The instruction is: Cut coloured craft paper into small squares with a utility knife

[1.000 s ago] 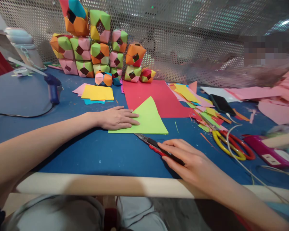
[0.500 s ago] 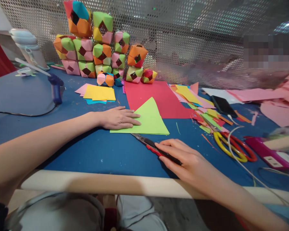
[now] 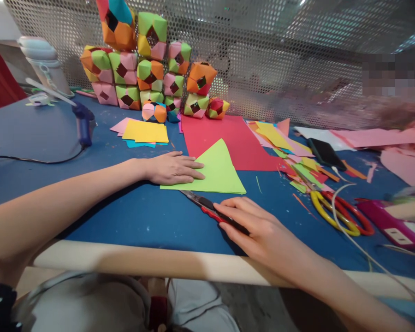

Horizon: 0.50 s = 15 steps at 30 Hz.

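Note:
My left hand (image 3: 173, 168) lies flat, fingers stretched out, pressing the left corner of a light green folded paper triangle (image 3: 216, 170) on the blue table mat (image 3: 131, 216). My right hand (image 3: 259, 228) grips a red and black utility knife (image 3: 207, 210). The knife's blade tip touches the triangle's near edge, towards its left end. A red paper sheet (image 3: 235, 138) lies just behind the triangle.
A stack of coloured origami cubes (image 3: 148, 64) stands against the perforated metal screen at the back. Yellow and pink sheets (image 3: 143, 131) lie left of the red sheet. Paper scraps, a black phone (image 3: 327, 154), scissors (image 3: 339, 212) and a glue gun (image 3: 83, 122) surround the area.
My right hand has slid the knife leftwards along the green triangle's near edge. My left hand stays flat on the paper.

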### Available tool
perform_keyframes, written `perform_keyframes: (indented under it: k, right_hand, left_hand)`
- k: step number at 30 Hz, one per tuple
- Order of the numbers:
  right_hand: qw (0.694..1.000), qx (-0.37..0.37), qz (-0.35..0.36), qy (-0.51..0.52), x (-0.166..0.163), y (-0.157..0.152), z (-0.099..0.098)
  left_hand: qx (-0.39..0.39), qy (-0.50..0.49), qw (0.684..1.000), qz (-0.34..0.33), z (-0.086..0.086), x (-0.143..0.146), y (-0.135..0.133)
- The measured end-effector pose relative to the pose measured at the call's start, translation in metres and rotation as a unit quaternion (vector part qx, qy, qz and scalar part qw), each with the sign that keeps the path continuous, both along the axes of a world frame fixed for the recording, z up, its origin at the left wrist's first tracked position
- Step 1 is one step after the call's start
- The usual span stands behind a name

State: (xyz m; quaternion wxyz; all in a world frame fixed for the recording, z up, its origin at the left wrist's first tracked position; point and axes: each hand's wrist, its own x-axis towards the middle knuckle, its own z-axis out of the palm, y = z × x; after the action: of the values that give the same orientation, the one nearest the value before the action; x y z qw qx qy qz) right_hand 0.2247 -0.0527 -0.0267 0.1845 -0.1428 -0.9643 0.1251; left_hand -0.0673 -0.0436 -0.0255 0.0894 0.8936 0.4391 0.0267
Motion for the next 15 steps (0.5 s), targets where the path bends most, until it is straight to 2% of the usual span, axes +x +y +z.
perform_keyframes:
  k: [15]
  right_hand:
    - [1.0,-0.005,0.03,-0.003,-0.017,-0.005,0.002]
  left_hand:
    - [0.006,-0.023,1.0,0.006,-0.004,0.0,0.0]
